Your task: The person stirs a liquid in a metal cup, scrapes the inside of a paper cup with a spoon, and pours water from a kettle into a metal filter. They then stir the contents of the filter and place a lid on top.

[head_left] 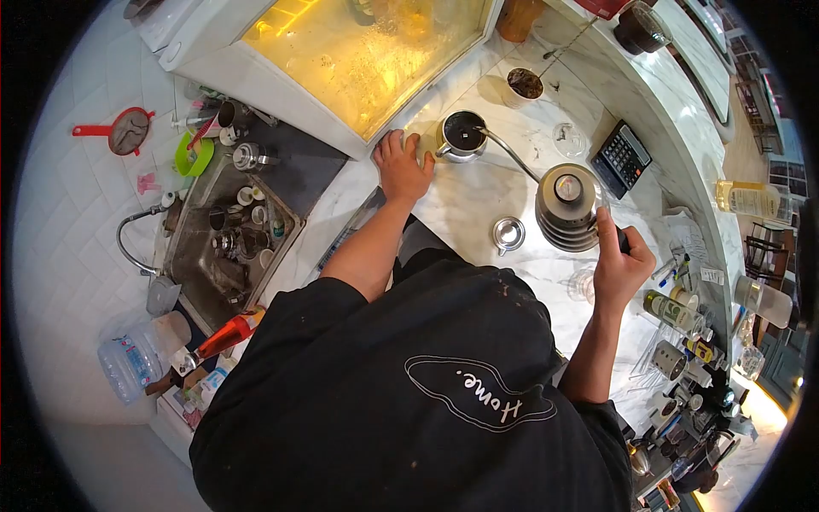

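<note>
My right hand (pixel 621 266) is shut on the black handle of a ribbed steel gooseneck kettle (pixel 566 206) that stands on the white marble counter (pixel 478 200). The kettle's thin spout arcs up and left, and its tip is at the rim of a small metal pitcher (pixel 461 135) filled with dark liquid. My left hand (pixel 401 164) lies flat on the counter just left of that pitcher, fingers toward the glass case, with nothing clearly gripped. A pale yellowish patch lies between its fingers and the pitcher. A small metal funnel-like piece (pixel 508 233) sits between my arms.
A glass display case (pixel 358 51) stands behind the counter. A sink (pixel 230 243) full of cups and utensils is at the left. A calculator (pixel 621 158), a cup of dark contents (pixel 523 84), an empty glass (pixel 583 286) and several bottles and jars (pixel 676 311) crowd the right.
</note>
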Tool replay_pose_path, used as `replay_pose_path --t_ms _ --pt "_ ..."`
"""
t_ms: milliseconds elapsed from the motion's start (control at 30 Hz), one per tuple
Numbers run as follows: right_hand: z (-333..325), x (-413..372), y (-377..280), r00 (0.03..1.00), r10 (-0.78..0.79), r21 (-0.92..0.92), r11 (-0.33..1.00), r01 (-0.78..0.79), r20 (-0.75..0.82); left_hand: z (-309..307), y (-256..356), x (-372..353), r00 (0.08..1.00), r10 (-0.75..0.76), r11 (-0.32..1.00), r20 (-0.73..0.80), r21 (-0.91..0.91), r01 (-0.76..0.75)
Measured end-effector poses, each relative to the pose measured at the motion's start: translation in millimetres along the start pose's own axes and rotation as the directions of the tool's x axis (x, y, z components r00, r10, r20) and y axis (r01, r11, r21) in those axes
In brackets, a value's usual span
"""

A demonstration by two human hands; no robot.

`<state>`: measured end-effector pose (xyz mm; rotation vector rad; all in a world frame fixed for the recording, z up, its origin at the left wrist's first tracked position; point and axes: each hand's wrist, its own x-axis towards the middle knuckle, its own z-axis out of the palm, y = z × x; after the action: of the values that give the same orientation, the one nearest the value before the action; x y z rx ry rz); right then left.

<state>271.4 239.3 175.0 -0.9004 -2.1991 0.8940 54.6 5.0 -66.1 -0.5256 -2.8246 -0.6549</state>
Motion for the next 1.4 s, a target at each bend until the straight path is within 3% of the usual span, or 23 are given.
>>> replay_pose_path --t_ms 267,700,1100,1400 --pt "-9 -2 5 1.0 -0.021 -0.094 0.995 0.021 0.004 -1 0 0 1.0 0.007 1.0 0.001 -0.004 -0.007" --pt "15 -14 4 0.999 0.032 0.052 0.998 -0.033 0.019 0 0 0 1.0 0.001 1.0 -0.002 0.004 -0.001" --pt "0 -7 -4 1.0 0.016 -0.072 0.997 -0.015 0.004 -4 2 0 1.0 -0.016 1.0 0.016 0.01 0.016" --pt "-6 -13 -3 1.0 0.013 -0.038 0.999 -0.013 0.012 -1 1 0 1.0 -0.013 1.0 0.017 0.002 0.013"
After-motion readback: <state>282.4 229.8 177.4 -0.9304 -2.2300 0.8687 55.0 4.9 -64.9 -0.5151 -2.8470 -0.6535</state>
